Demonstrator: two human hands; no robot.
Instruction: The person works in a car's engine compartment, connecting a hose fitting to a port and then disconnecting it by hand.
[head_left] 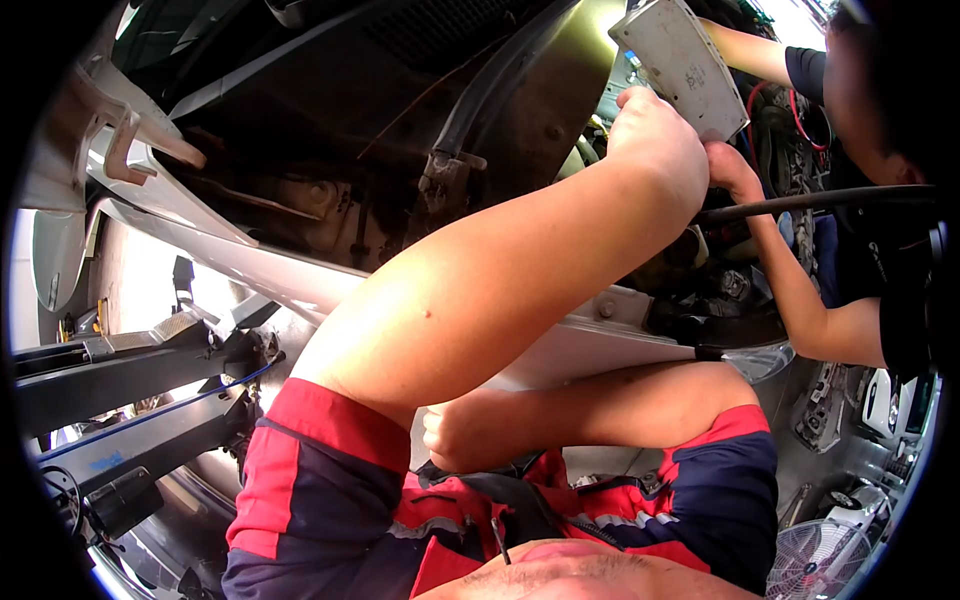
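My left hand (655,130) reaches across the engine bay to the upper right, its fingers closed at a small blue-tipped piece (632,62); what they grip is too small to tell. Right beside it is a flat, light-coloured metal box (685,75), tilted, with a bright light behind its left corner. A co-worker's hand (728,168) is at the box's lower edge, and their other arm goes behind its upper end. My right hand (465,430) is curled closed in front of my chest; its palm is hidden.
The white car's fender edge (590,345) runs below my left forearm. A thick black hose (820,200) crosses at the right, near the co-worker's arms. Dark lift arms (130,375) stand at the left. A fan (820,560) is at the lower right.
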